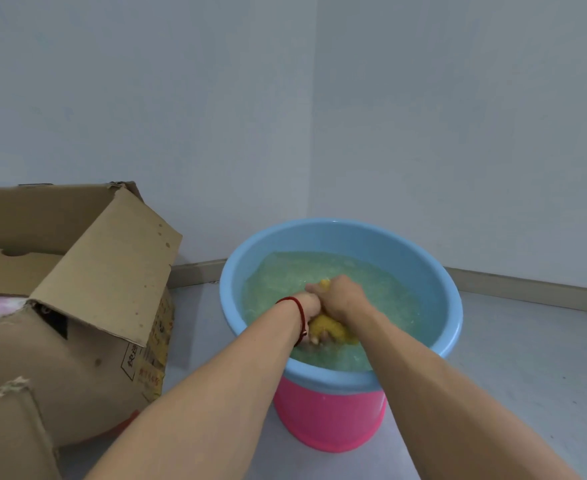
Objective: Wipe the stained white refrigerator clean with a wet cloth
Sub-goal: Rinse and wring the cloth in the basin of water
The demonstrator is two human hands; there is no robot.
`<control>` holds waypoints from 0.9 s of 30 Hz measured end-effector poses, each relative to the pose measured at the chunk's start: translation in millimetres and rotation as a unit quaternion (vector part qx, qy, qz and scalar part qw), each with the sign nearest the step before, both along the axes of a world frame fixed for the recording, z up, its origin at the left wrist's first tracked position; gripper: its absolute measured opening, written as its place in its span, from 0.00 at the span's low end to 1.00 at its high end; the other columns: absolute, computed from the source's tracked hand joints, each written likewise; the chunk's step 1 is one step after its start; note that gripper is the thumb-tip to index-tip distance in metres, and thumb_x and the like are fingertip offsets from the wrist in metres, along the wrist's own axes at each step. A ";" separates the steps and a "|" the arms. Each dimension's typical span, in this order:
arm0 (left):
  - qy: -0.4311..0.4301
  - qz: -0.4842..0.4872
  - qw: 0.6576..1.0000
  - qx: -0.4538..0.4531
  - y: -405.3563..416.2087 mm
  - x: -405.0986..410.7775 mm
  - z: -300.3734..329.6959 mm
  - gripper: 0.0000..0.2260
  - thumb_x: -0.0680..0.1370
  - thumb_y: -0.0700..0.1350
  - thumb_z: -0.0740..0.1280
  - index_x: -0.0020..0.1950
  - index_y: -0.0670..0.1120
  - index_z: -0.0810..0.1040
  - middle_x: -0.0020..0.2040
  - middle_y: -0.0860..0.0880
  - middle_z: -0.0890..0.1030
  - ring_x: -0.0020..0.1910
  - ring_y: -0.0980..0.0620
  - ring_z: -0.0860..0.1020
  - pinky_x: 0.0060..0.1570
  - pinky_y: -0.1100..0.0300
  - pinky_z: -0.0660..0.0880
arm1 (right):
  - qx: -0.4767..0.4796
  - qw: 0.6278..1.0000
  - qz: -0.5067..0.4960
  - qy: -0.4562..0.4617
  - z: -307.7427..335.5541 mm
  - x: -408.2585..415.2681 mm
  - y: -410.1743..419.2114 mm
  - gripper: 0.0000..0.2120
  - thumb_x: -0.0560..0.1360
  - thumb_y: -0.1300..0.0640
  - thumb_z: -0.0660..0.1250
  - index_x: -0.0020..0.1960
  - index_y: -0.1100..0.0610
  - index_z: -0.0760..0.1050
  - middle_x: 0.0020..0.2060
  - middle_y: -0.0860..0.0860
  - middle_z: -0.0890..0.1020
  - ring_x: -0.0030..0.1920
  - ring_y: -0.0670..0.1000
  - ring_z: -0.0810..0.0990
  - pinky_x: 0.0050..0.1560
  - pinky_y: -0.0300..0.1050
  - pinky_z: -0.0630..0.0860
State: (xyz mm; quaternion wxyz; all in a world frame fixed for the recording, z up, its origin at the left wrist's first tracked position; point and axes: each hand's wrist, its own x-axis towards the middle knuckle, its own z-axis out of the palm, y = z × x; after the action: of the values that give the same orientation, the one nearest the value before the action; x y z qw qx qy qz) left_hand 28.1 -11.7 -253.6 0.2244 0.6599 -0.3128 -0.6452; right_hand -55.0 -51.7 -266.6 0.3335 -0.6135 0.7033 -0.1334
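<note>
Gripping a yellow cloth [330,325] together, the left hand [310,306] and right hand [342,296] curl round it, touching each other, at the surface of the rippled water in a blue basin [447,292]. That basin sits on a pink bucket [330,420] standing on the grey floor [534,358] near the wall corner. An open cardboard box [105,271] lies just beside its left rim; bare floor spreads to the right.

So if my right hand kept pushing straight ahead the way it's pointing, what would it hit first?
Probably just water, then the far inner wall of the blue basin. The right hand grips the yellow cloth and points away and slightly down; depth is unclear.
</note>
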 end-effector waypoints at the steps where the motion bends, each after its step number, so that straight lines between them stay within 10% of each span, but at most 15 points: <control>1: -0.013 -0.011 1.000 0.003 3.3 1.5 1.2 0.19 0.85 0.51 0.57 0.37 0.45 0.73 0.22 0.48 0.74 0.14 0.52 0.68 0.17 0.71 0.64 | -0.015 0.999 0.009 0.045 -0.2 -7.1 -2.0 0.21 0.79 0.42 0.65 0.56 0.59 0.80 0.56 0.61 0.83 0.54 0.62 0.81 0.48 0.48 0.74; 4: -0.068 -0.012 0.998 -0.007 -1.0 14.6 0.3 0.13 0.83 0.47 0.62 0.40 0.46 0.74 0.28 0.48 0.76 0.20 0.52 0.72 0.21 0.68 0.70 | -0.048 0.985 -0.001 0.165 -3.7 -29.6 -9.0 0.20 0.84 0.45 0.60 0.68 0.57 0.75 0.66 0.61 0.78 0.66 0.63 0.77 0.60 0.53 0.73; 8: -0.090 0.043 0.995 -0.031 -14.5 29.5 -3.9 0.14 0.84 0.43 0.57 0.39 0.43 0.70 0.46 0.41 0.75 0.38 0.52 0.74 0.51 0.59 0.76 | 0.018 0.982 -0.038 0.185 -16.0 -28.6 -18.5 0.25 0.84 0.49 0.50 0.78 0.56 0.62 0.78 0.62 0.60 0.77 0.67 0.59 0.75 0.65 0.60; 11: -0.027 0.003 0.999 0.019 -7.7 20.4 -2.6 0.14 0.81 0.47 0.58 0.42 0.41 0.78 0.44 0.40 0.80 0.45 0.45 0.80 0.59 0.44 0.77 | 0.082 0.990 0.018 0.115 -11.3 -10.6 -10.8 0.30 0.77 0.49 0.49 0.75 0.59 0.70 0.76 0.61 0.69 0.74 0.65 0.68 0.74 0.62 0.64; 14: 0.052 -0.012 0.998 0.045 -8.3 5.2 -10.4 0.14 0.78 0.49 0.63 0.45 0.41 0.83 0.42 0.40 0.85 0.41 0.43 0.85 0.44 0.44 0.83 | 0.094 0.991 -0.019 -0.094 0.5 3.0 -2.6 0.18 0.84 0.58 0.53 0.63 0.67 0.77 0.65 0.65 0.77 0.66 0.63 0.78 0.67 0.53 0.74; 17: 0.052 0.058 0.996 0.038 -14.6 3.1 -11.9 0.17 0.84 0.49 0.58 0.42 0.41 0.78 0.20 0.51 0.75 0.17 0.54 0.74 0.33 0.61 0.77 | 0.075 0.987 -0.052 -0.134 -1.5 10.3 -5.7 0.22 0.78 0.45 0.61 0.55 0.64 0.80 0.56 0.63 0.83 0.58 0.63 0.83 0.62 0.57 0.80; 19: -0.011 0.029 0.999 -0.025 -17.0 0.2 -19.0 0.15 0.86 0.45 0.56 0.44 0.42 0.75 0.17 0.55 0.72 0.12 0.58 0.69 0.22 0.67 0.71 | 0.058 0.994 -0.036 -0.088 -4.8 5.4 -8.2 0.32 0.72 0.38 0.66 0.61 0.64 0.79 0.57 0.62 0.84 0.56 0.63 0.84 0.58 0.57 0.81; 23: -0.054 -0.041 0.998 -0.001 -9.0 5.7 -6.4 0.13 0.85 0.46 0.61 0.41 0.45 0.72 0.33 0.47 0.73 0.16 0.53 0.70 0.17 0.69 0.67 | -0.019 0.993 -0.003 0.117 0.5 -23.0 -5.0 0.21 0.82 0.45 0.62 0.65 0.59 0.78 0.63 0.61 0.80 0.62 0.62 0.79 0.56 0.51 0.74; 27: -0.108 0.030 0.993 -0.042 -19.9 29.1 -2.0 0.10 0.84 0.43 0.56 0.49 0.42 0.75 0.39 0.43 0.74 0.39 0.46 0.78 0.49 0.46 0.82 | -0.016 0.978 -0.015 0.206 -8.0 -39.0 -12.0 0.22 0.85 0.51 0.52 0.77 0.54 0.66 0.75 0.61 0.65 0.74 0.65 0.64 0.72 0.62 0.65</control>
State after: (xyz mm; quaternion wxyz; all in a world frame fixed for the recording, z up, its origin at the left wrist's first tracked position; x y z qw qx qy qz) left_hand 57.2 -31.6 -255.6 0.2361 0.7250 -0.3422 -0.5492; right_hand -93.9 -63.7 -274.6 0.1698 -0.6225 0.7637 -0.0202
